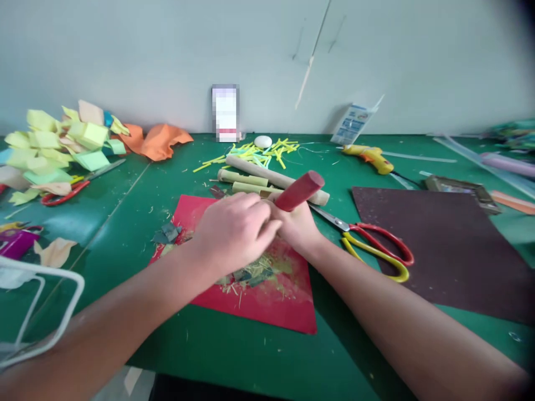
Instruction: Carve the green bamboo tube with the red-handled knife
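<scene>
My left hand (236, 228) is closed over the red sheet, its fingers curled and pressed against my other hand; what it grips is hidden. My right hand (297, 225) wraps round a tool with a thick red handle (301, 190), whose end sticks up past the thumb side. The tool's working end is covered by my hands. Pale shavings (267, 266) and dark scraps (251, 275) lie on the red sheet (292, 312) below. Just beyond my hands lie short bamboo pieces (242, 177) and a longer pale stick (267, 171).
Large scissors (378, 245) with red and yellow handles lie right of my hands, partly over a dark brown sheet (443, 250). Behind are a yellow glue gun (371, 156), yellow-green strips (254, 153) and a propped phone (225, 113). Folded papers (54, 142) crowd the left; a white wire frame (73, 295) stands near.
</scene>
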{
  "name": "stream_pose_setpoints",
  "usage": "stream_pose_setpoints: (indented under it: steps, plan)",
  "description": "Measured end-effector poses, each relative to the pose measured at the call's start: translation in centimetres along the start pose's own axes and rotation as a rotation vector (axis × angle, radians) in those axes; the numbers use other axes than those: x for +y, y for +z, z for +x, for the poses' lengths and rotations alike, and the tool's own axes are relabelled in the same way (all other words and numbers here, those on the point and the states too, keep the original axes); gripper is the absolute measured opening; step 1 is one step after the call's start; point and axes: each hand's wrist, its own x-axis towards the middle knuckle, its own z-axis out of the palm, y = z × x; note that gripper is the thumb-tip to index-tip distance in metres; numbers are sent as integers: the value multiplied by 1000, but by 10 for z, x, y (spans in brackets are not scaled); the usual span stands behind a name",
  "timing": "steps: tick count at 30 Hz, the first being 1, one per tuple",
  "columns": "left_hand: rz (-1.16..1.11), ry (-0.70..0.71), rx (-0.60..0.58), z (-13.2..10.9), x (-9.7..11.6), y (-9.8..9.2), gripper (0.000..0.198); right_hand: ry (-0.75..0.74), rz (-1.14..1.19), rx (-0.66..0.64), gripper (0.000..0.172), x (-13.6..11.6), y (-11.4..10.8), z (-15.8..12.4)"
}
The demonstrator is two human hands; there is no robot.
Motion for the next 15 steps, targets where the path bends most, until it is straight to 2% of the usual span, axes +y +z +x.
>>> stream_pose_setpoints:
  steps: [2,5,15]
  plan:
    - [98,-28,-36,-3,-19,17,18,-14,-21,18,28,2,0,0]
    - [11,-33,-156,-13,-33,32,22,-13,-59,27,30,3,1,-1]
    - [-109,-63,-158,-22,-37,47,21,-40,-40,38,33,0,0,-3]
